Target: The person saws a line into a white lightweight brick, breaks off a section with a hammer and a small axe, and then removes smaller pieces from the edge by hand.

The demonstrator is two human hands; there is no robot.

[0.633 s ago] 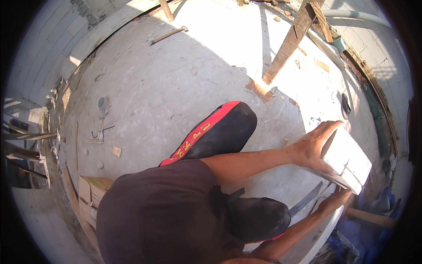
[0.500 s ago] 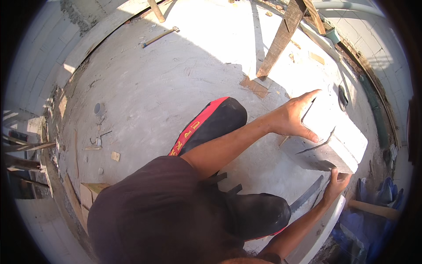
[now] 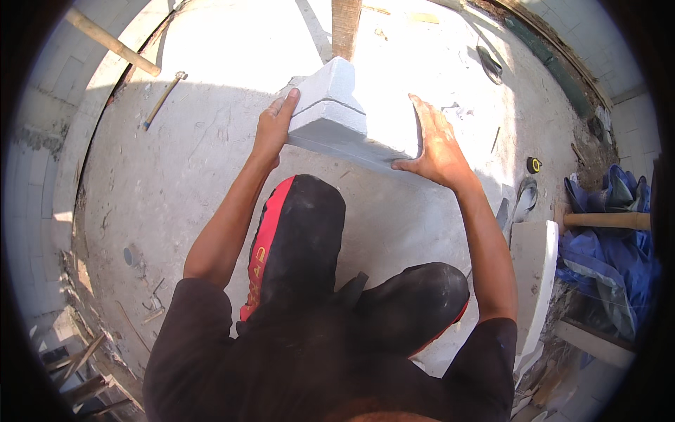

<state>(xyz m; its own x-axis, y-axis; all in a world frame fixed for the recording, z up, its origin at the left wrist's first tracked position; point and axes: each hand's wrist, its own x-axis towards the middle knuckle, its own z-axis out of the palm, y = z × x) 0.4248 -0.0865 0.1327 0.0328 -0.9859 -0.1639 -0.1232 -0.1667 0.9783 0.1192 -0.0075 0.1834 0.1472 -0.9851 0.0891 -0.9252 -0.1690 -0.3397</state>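
At upper centre, a white block [image 3: 351, 121] is grasped from opposite sides by the fingers of the left hand [image 3: 273, 132] and right hand [image 3: 441, 149], arms stretched forward. A dusty grey floor [image 3: 190, 148] is bordered by a pale wall [image 3: 39, 197] at far left.

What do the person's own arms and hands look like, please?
The left hand and right hand are bare, with no gloves or watch visible. The forearms are uncovered too; dark, plain short sleeves end near the elbows.
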